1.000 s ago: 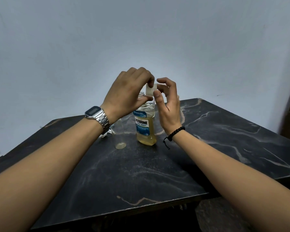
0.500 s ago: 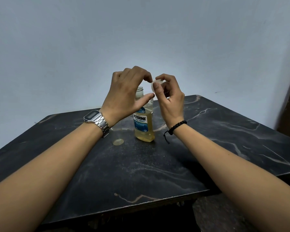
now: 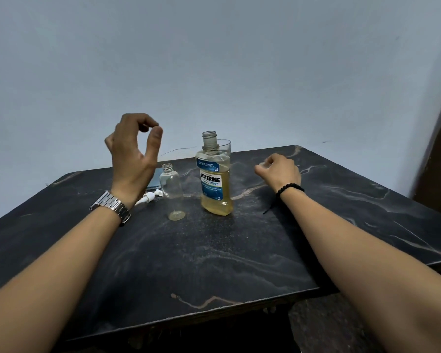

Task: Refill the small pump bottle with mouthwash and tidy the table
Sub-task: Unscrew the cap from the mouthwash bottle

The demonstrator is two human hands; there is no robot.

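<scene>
The mouthwash bottle (image 3: 215,184) stands uncapped near the middle of the black marble table (image 3: 214,263), about half full of yellow liquid. Left of it stands the small clear bottle (image 3: 172,191), empty and without its top. Its white pump head (image 3: 148,198) lies on the table behind my left wrist. My left hand (image 3: 134,154) hovers above the small bottle's left side, fingers loosely curved, holding nothing. My right hand (image 3: 280,170) is low over the table to the right of the mouthwash bottle and pinches the clear cap (image 3: 262,165), mostly hidden by the fingers.
A clear drinking glass (image 3: 226,149) stands right behind the mouthwash bottle. A flat bluish object (image 3: 156,180) lies at the back left, partly behind my left hand. A plain wall runs behind the table, whose near edge is close to me.
Both hands have left the mouthwash bottle's neck. My right hand carried the cap down and to the right; my left hand moved left, uncovering the small bottle and pump head.
</scene>
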